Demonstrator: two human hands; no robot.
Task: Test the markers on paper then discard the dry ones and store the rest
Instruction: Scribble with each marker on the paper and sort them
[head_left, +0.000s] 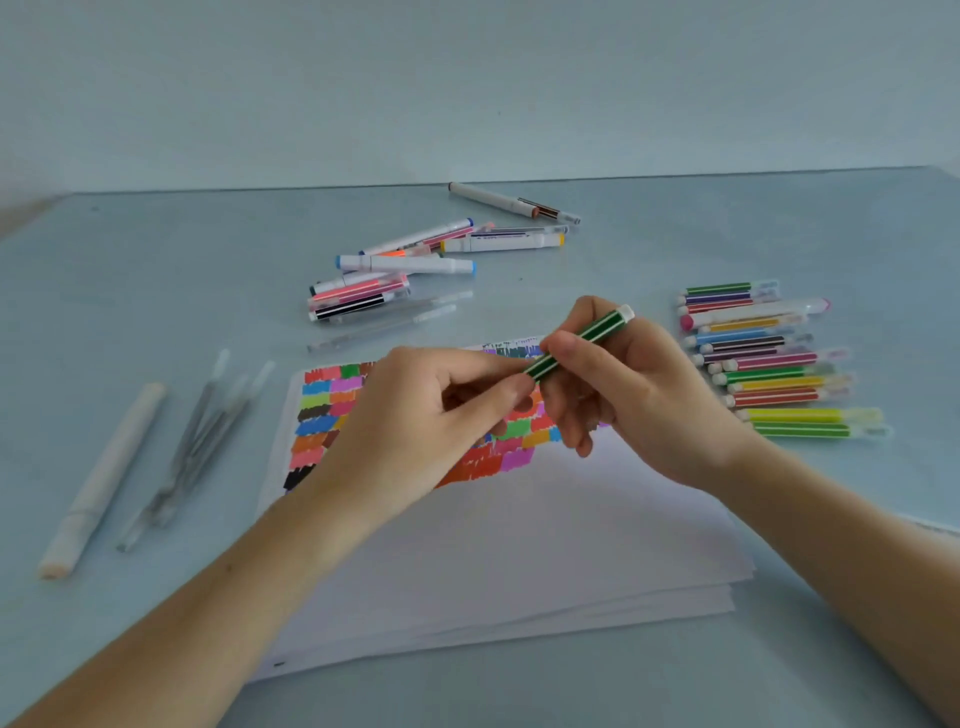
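Green with thin white stripes, a slim cylindrical marker (574, 343) is held above the middle of the paper stack (509, 551), tilted so that its white end cap points toward two o'clock. The right hand (634, 395) grips the barrel, thumb and curled fingers (563, 348) clamped round it. The left hand (415, 415) pinches the lower end of the same marker between thumb and forefinger; whether that end is capped cannot be told.

Smooth white sheets make up the stack, which lies on the pale blue-grey counter (156, 270). The top sheet bears a patchwork of scribbled colour blocks (322, 410) along its far edge, partly hidden by both hands.

At three o'clock a tidy row of striped markers (774, 358) lies side by side, roughly fourteen, with clear caps, among them one fatter white marker with a pink end (753, 312). At twelve o'clock sits a loose heap of mixed markers (405, 270), about a dozen, some chunky white barrels with coloured ends, some clear pens. One white pen with a brown band (514, 202) lies apart near the far edge. At nine o'clock lie a thick cream-coloured marker (104, 478) and a blurred bundle of thin grey pens (197, 441), too smeared to count.
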